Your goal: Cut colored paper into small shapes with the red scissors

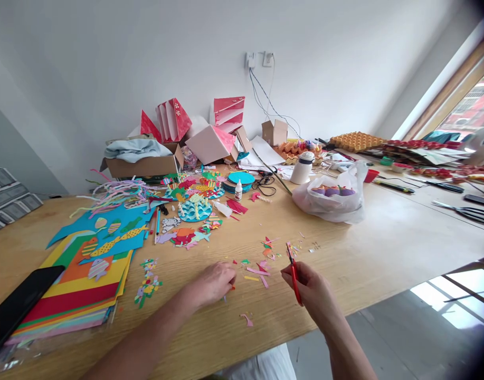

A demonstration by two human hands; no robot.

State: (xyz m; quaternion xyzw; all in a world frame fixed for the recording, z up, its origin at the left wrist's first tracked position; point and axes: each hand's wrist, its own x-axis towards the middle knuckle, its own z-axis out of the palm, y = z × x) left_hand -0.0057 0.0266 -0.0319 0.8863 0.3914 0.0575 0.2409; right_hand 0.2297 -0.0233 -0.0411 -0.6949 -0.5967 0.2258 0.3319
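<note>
My right hand is wrapped round a pair of red-handled scissors, whose dark blades point away from me over the table. Low over the tabletop, my left hand has its fingers curled together. A small orange bit shows at its fingertips, but whether it is held I cannot tell. Between the two hands lie coloured paper scraps, with a curled pink scrap nearer to me. Left of my left hand is a cluster of small coloured paper pieces.
Colored paper sheets, a black phone and paper fish lie at left. Further back stand a glue bottle, blue paper discs and a cardboard box. A plastic bag sits at right, near the table's edge.
</note>
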